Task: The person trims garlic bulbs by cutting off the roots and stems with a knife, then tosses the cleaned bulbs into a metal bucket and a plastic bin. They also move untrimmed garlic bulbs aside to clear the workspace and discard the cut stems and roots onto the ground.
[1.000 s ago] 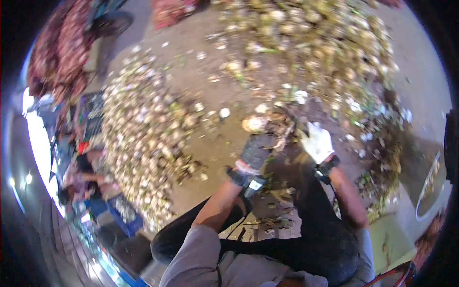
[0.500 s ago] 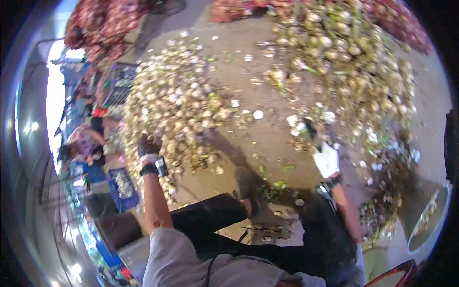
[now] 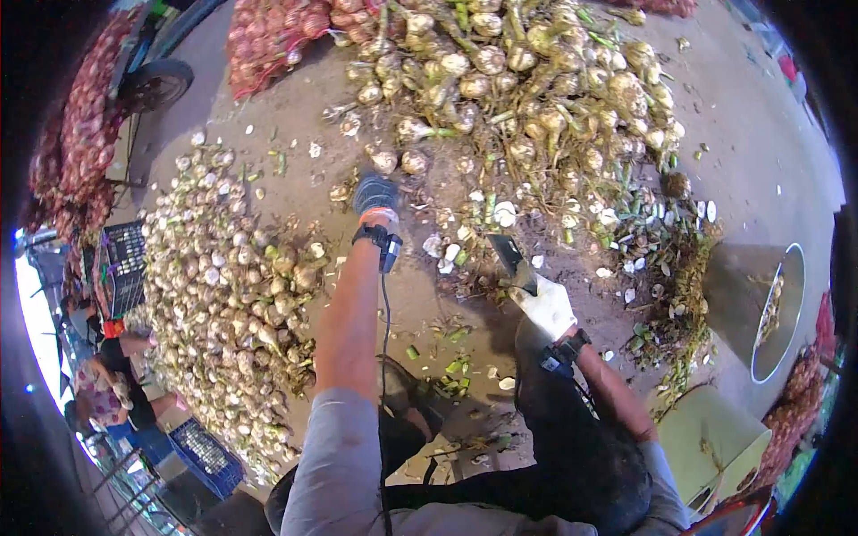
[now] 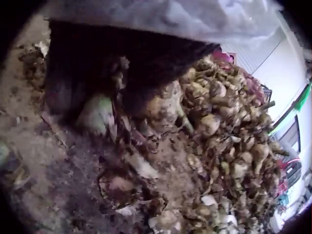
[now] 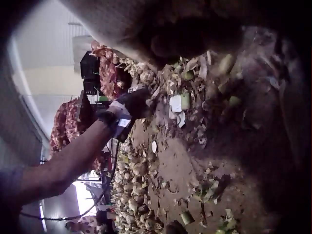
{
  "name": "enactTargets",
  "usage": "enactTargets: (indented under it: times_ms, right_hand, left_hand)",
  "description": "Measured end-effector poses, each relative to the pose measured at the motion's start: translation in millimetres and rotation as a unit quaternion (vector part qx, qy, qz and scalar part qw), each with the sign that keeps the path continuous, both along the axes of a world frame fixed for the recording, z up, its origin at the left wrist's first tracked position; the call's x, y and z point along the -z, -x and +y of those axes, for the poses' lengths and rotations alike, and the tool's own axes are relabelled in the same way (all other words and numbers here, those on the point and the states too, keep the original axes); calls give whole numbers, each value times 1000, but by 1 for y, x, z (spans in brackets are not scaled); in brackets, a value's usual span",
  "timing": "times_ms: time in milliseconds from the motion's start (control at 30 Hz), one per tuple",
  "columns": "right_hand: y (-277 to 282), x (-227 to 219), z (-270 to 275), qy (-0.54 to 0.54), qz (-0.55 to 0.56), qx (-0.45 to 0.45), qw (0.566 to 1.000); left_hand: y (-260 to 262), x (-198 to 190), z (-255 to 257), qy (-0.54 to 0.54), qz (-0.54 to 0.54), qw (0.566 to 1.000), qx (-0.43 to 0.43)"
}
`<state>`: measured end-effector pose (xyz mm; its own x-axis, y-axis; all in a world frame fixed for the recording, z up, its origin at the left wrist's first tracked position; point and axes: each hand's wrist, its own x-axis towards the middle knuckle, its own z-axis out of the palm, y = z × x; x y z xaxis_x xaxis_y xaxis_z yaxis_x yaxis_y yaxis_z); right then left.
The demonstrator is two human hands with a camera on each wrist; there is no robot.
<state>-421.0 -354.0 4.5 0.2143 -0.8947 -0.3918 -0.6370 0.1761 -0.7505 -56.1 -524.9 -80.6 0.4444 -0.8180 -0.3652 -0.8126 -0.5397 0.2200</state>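
Swung off the ten o'clock pile (image 3: 223, 268), the left hand (image 3: 375, 194) reaches garlic bulbs (image 3: 414, 162) at eleven o'clock, its grip and finger spread impossible to tell; the right hand (image 3: 547, 308), at one o'clock, stays curled round a knife (image 3: 508, 254).

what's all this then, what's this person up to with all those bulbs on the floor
Someone is working through what looks like garlic. Their gloved left hand is down at a few loose bulbs beside a big pile with stalks; whether it grips one is unclear. The white-gloved right hand holds a blade above the floor. Off to the left is another heap of bulbs, and trimmings lie scattered on the floor.
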Motion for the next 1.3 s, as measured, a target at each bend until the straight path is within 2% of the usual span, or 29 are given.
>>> enactTargets:
  times_ms: [33,100,133,200,267,300,333,400,433,500,533,567,667,700,733,800,833,867,933,967,1000,1067,1100,1133,1167,1200,1233,1267,1300]
  right_hand:
    - [4,5,-1,10,-1,-2,1000]
    - [1,-8,-11,4,27,0,1000]
    - [3,4,-16,17,80,-20,996]
    - [-5,0,-30,36,146,-54,987]
    - [-19,-3,-41,115,124,-86,982]
    - [-26,-18,-45,175,97,-99,975]
    - [-32,-28,-48,206,87,-132,966]
    - [-41,-45,-49,227,109,-198,947]
    - [-42,-47,-46,223,110,-196,948]
    - [-42,-51,-41,285,111,-217,927]
    - [-41,-55,-39,285,112,-217,927]
    - [-40,-59,-36,300,107,-213,924]
    - [-29,-46,-33,268,178,-235,917]
    - [-21,-22,-37,187,207,-229,933]
    - [1,-3,-37,179,199,-213,940]
    - [13,-8,-21,154,179,-110,965]
    - [8,-20,-14,196,147,-72,967]
    - [-1,-32,-12,149,146,-47,977]
    - [-11,-27,-6,137,37,-25,990]
    - [-15,-35,-9,75,18,-9,997]
    - [-16,-37,-11,56,-7,-3,998]
    - [-20,-40,-10,87,53,-28,994]
    - [-18,-38,-9,88,55,-27,994]
    - [-16,-37,-6,145,43,-59,987]
    - [-16,-35,-2,201,31,-91,975]
    - [-15,-34,3,201,31,-90,975]
    - [-14,-38,5,208,28,-94,973]
    - [-12,-40,7,215,25,-99,971]
    - [-9,-42,8,215,36,-100,971]
  left_hand:
    - [1,1,3,-3,2,1000,6]
    - [4,-9,28,202,231,951,33]
    - [18,-25,40,210,248,946,5]
    - [37,-32,80,239,450,861,0]
    - [-1,46,131,72,310,945,75]
    - [79,-80,140,133,608,774,-115]
    - [98,-95,151,125,611,773,-115]
    - [118,-110,167,70,547,827,-105]
    - [127,-124,167,78,537,837,-62]
    - [125,-96,188,101,526,842,-72]
    - [129,-99,189,128,513,844,-83]
    - [131,-104,194,87,598,779,-168]
    - [142,-131,197,100,611,774,-133]
    - [141,-136,205,89,682,698,-199]
    - [141,-144,202,94,683,697,-196]
    - [147,-162,198,76,630,762,-133]
    - [144,-161,195,51,603,787,-120]
    - [148,-153,189,51,607,784,-116]
    - [158,-132,183,60,537,842,11]
    - [157,-134,177,144,335,912,186]
    - [161,-137,179,139,338,912,187]
    - [168,-142,182,250,380,869,192]
    - [160,-136,189,160,466,862,116]
    - [161,-134,193,160,466,862,116]
    - [161,-131,197,103,596,795,-34]
    - [163,-128,200,41,698,691,-183]
    - [170,-121,204,82,750,624,-205]
    - [172,-115,207,81,751,623,-205]
    - [173,-109,211,69,773,568,-272]
